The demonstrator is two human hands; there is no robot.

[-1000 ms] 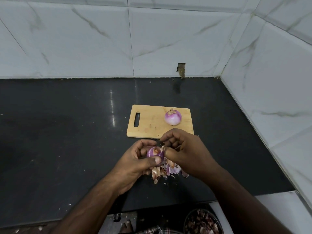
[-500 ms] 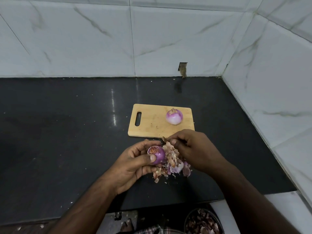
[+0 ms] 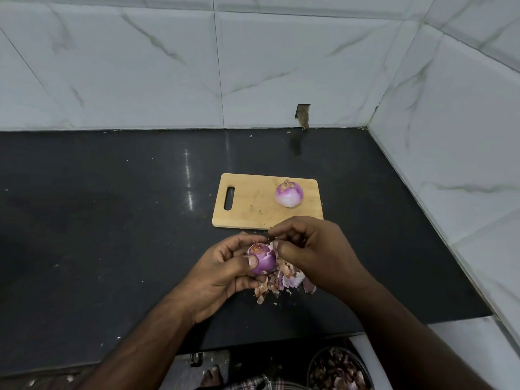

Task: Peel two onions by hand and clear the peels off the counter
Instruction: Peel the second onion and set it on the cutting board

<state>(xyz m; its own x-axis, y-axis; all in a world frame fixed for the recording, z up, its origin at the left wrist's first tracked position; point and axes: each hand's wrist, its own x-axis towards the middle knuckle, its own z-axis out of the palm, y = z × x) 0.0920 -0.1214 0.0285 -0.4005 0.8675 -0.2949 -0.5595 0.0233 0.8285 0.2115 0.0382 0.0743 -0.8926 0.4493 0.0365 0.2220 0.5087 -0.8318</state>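
Observation:
My left hand grips a purple onion just above the black counter, thumb across its front. My right hand sits right beside it, thumb and fingers pinching a flap of skin at the onion's upper right. A heap of dry peels lies on the counter under both hands. A second onion, peeled and pale purple, rests on the right part of the wooden cutting board behind the hands.
Marble-tiled walls close the counter at the back and right. A round bowl of peels sits below the counter's front edge at bottom right. A bare foot shows on the floor.
My right hand drew a strip of peel away to the right, then came back against the onion and pinches its skin again. My left hand turned the onion slightly.

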